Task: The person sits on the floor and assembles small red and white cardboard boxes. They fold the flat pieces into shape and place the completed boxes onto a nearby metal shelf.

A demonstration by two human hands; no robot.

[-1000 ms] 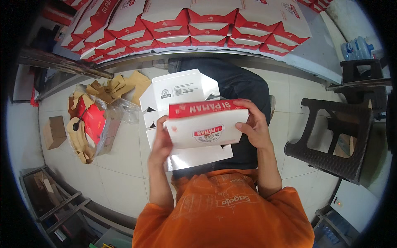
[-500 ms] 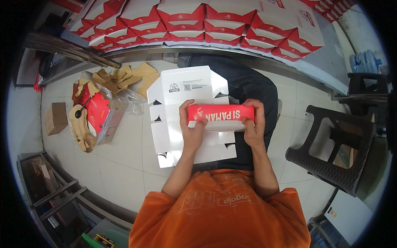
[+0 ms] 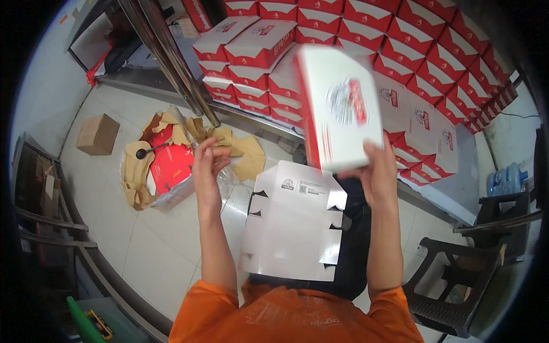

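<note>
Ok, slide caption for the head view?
Right hand holding a folded box, left hand empty, flat carton on lap.

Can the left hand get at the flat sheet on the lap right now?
Likely yes. The left hand looks empty, beside the sheet, with nothing apparently lying on it; the right hand holds the box up toward the far side.

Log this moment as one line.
right hand: holds folded box | left hand: open, holds nothing | flat box blank: over legs | stacked boxes: beyond
</note>
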